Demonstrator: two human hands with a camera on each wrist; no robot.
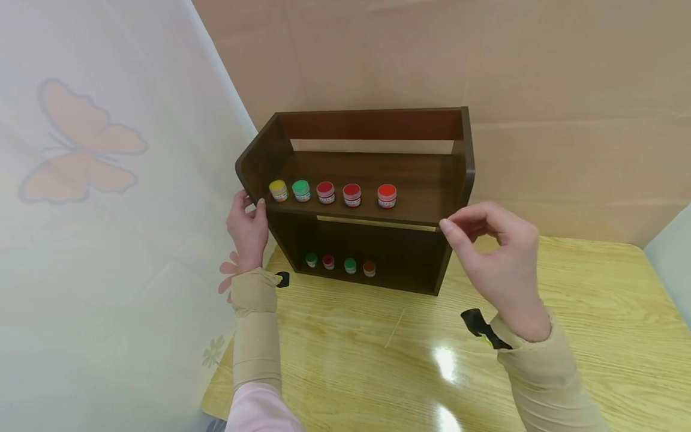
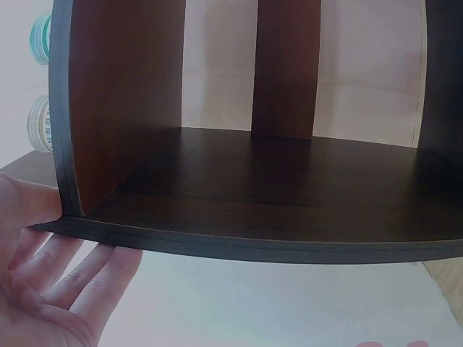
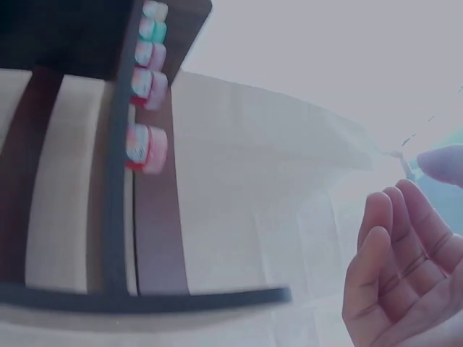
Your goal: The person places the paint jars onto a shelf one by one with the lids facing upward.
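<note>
A dark brown two-tier wooden shelf (image 1: 372, 168) stands on the table. My left hand (image 1: 248, 234) grips its left side panel, thumb at the front edge of the upper board and fingers on the outer face. My right hand (image 1: 499, 258) is by the right front corner, fingers loosely bent and holding nothing; the right wrist view shows it apart from the wood. Along the upper board's front stand small lidded jars: yellow (image 1: 278, 191), green (image 1: 301, 191), two dark red (image 1: 352, 195) and, past a wider gap, bright red (image 1: 387, 196).
Several more small jars stand on the lower level, among them a green one (image 1: 311, 260) and a brownish-orange one (image 1: 369, 269). The light wooden table (image 1: 378, 360) reflects glare. A pale curtain with a butterfly (image 1: 83, 144) hangs close on the left, and a tan backdrop (image 1: 567, 120) behind.
</note>
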